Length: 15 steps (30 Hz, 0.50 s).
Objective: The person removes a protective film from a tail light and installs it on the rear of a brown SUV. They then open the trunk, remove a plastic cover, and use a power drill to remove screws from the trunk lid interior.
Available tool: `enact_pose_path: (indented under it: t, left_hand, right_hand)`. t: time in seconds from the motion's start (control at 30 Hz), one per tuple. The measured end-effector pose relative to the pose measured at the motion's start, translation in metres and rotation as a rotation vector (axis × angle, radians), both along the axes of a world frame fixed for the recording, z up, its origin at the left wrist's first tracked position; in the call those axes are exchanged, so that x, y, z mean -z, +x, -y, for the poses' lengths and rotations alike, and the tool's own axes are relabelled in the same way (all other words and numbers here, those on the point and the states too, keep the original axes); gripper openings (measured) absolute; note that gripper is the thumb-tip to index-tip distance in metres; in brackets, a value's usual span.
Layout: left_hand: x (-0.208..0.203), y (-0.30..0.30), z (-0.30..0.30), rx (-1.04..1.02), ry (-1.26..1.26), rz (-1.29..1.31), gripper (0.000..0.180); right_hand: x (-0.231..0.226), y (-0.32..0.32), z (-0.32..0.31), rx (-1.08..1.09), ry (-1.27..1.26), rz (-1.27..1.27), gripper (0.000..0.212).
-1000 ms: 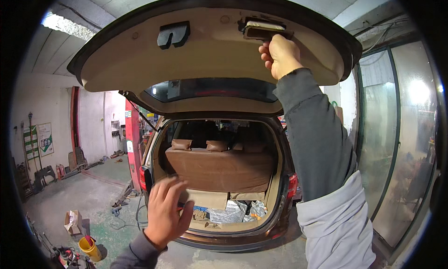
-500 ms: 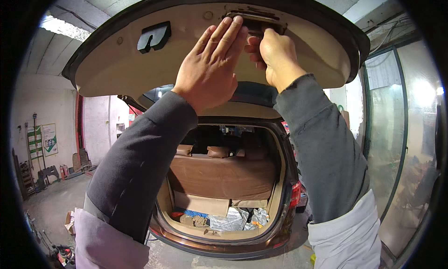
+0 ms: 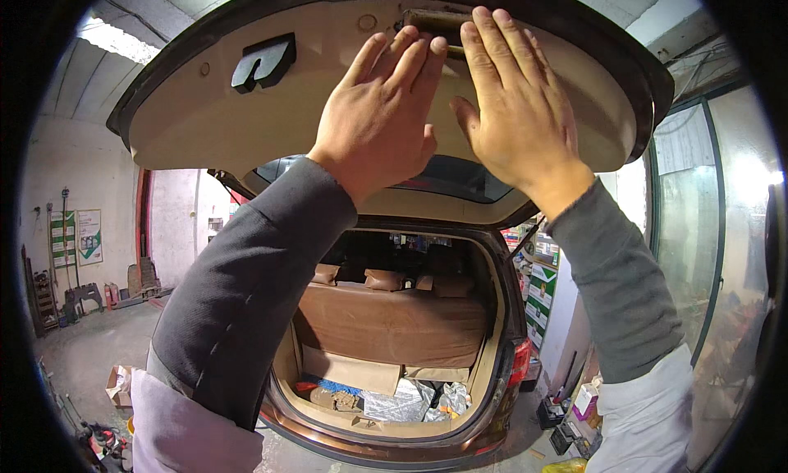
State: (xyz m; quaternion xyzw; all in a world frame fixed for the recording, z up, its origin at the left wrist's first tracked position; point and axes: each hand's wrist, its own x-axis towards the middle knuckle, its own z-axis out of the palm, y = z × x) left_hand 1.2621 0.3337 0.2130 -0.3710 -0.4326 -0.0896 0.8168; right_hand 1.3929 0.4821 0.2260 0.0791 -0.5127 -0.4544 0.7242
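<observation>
Overhead is the raised tailgate of a brown car, lined with a beige trim panel [image 3: 189, 124]. A rectangular recess [image 3: 439, 20] with a dark, worn edge lies in the panel, partly behind my fingers. My left hand [image 3: 369, 124] lies flat against the panel at the recess's lower left edge, fingers stretched upward. At its right side my right hand [image 3: 521, 112] is also open, with fingers straight and thumb apart. Its fingertips cover the right end of the recess. Left of both hands, a black notched plastic piece [image 3: 267, 62] sits on the panel.
Below the tailgate is the open boot with a brown seat back [image 3: 394, 321] and silver sheeting [image 3: 398, 401]. A glazed door [image 3: 685, 218] stands at the right. Toolboxes [image 3: 566, 436] sit on the floor. A cardboard box [image 3: 120, 386] lies at the lower left.
My right hand has gone from curled fingers at the recess to an open, flat hand, slightly farther right. My left hand stays flat on the panel. The view has shifted slightly.
</observation>
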Motion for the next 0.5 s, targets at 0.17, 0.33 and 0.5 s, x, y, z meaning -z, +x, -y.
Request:
enact_pose_path:
  t: [0.17, 0.33, 0.5]
  left_hand:
    - [-0.005, 0.002, 0.0, 0.023, -0.014, 0.003, 0.085]
    - [-0.007, 0.005, -0.008, 0.13, 0.008, 0.019, 0.081]
    - [-0.012, 0.008, -0.009, 0.314, 0.001, 0.037, 0.078]
  right_hand:
    - [-0.009, -0.014, -0.017, -0.004, -0.06, 0.017, 0.079]
    - [-0.009, -0.013, -0.018, 0.024, -0.086, 0.04, 0.079]
    - [-0.011, 0.003, -0.012, 0.012, -0.071, 0.1, 0.077]
